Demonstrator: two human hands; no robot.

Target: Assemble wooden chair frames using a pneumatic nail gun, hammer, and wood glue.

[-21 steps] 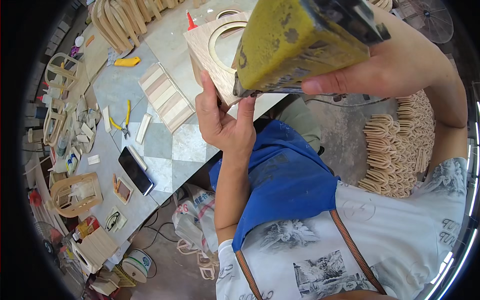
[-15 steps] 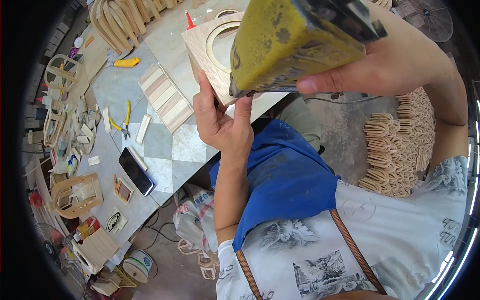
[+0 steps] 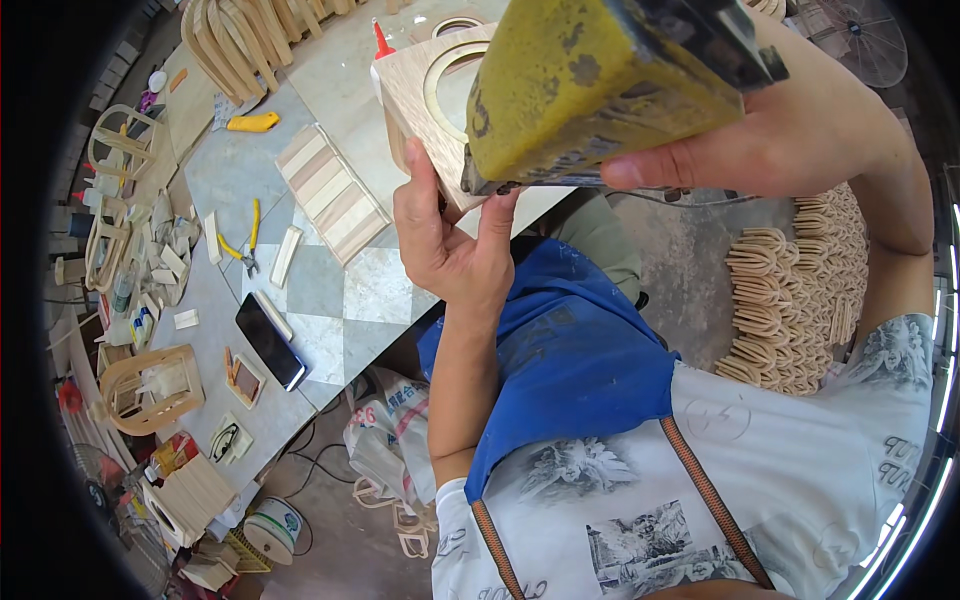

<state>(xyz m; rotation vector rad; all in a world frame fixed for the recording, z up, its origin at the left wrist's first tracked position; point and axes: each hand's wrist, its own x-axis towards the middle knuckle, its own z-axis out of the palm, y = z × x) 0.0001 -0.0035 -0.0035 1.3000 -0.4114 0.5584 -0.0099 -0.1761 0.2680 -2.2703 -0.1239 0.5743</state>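
My right hand [image 3: 730,150] is closed round a scuffed yellow nail gun [image 3: 590,90] with dark end parts. Its dark nose comes down at the near corner of a wooden box [image 3: 415,95], which has a large round opening ringed in pale wood. The gun hides much of the box's right side. At that same corner my left hand [image 3: 455,240] grips the box, forefinger along its side and thumb just below the gun's nose. Beside the left hand lies a panel of light and dark wood strips [image 3: 333,195] on the tiled tabletop [image 3: 375,290].
On the table are yellow-handled pliers [image 3: 245,240], a phone [image 3: 270,342], a yellow utility knife [image 3: 253,122] and a red-tipped bottle [image 3: 382,42]. Curved wooden frames [image 3: 225,45] stand at the back. Bent wooden pieces [image 3: 790,300] are stacked on the floor at right.
The box, my left hand and the nail gun have shifted slightly to the right together. Both holds look the same.
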